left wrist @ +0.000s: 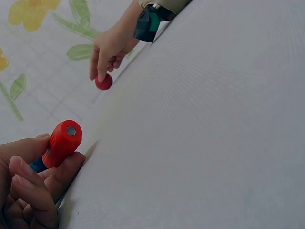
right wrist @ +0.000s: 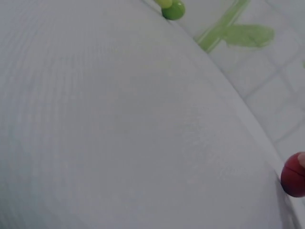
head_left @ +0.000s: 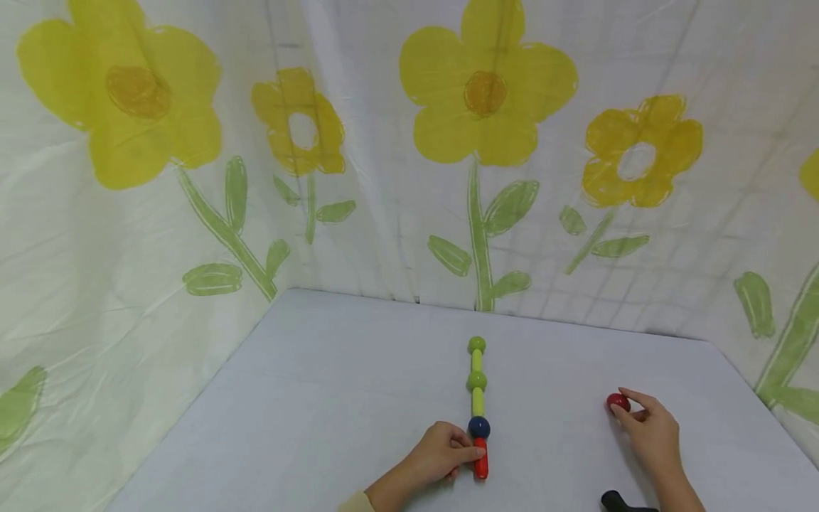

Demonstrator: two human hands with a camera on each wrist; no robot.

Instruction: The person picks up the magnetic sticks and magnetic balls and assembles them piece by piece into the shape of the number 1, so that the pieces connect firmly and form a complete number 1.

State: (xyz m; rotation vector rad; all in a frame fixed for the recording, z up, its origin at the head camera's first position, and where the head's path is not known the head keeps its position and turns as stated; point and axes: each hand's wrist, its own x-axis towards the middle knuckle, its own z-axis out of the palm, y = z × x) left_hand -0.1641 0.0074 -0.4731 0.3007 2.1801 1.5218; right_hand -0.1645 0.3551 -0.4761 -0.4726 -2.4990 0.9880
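Note:
A straight chain of magnetic balls and rods lies on the table. From its far end come a green ball (head_left: 476,344), a yellow-green rod (head_left: 476,360), another green ball (head_left: 476,380), a second yellow-green rod (head_left: 478,402), a dark blue ball (head_left: 478,427) and a red rod (head_left: 481,466). My left hand (head_left: 441,451) pinches the red rod between thumb and fingers; its round metal end faces the left wrist camera. Off to the right, my right hand (head_left: 655,434) pinches a red ball (head_left: 618,402) at its fingertips, apart from the chain.
A white table (head_left: 288,398) spreads under both hands. Behind it hangs a white curtain (head_left: 377,178) with painted yellow flowers. A black object (head_left: 617,500), partly cut off, shows at the bottom edge near the right forearm.

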